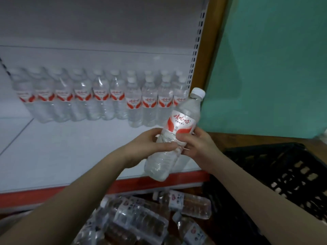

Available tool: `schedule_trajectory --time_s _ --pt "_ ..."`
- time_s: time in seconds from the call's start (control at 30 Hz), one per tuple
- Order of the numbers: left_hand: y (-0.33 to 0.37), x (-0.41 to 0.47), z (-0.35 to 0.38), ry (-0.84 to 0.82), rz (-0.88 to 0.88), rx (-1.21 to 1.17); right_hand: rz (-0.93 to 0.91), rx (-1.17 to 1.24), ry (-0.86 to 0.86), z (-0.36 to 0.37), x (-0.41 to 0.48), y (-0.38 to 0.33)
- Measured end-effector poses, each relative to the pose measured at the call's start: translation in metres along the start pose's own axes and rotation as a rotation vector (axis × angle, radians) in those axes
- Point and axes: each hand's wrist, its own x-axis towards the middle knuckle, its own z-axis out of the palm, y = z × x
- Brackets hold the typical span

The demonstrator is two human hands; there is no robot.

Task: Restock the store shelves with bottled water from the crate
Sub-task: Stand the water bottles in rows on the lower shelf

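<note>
Nearest me, loose bottles (191, 203) lay on their sides below the red front edge of the shelf (70, 156), beside the black crate (283, 165). Both hands curled round one tilted water bottle (182, 124): the left hand (150, 144) wrapped its middle, the right hand (196, 145) gripped just under the label, which read 娃哈哈 in red. It hung over the front right corner. Matching bottles (99, 99) stood along the back edge.
</note>
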Motion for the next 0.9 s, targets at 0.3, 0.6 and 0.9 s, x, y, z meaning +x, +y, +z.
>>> schedule_trajectory --time_s 0.3,0.6,0.9 --pt "-0.076 -0.004 -0.078 0.314 0.097 -0.078 0.109 -0.555 -0.298 0.083 0.061 0.025" --pt "-0.097 0.044 -0.149 0.525 0.178 0.056 -0.052 -0.51 -0.24 0.144 0.153 0.059" --pt "-0.132 0.097 -0.164 0.601 0.146 0.263 -0.085 -0.463 -0.129 0.136 0.191 0.103"
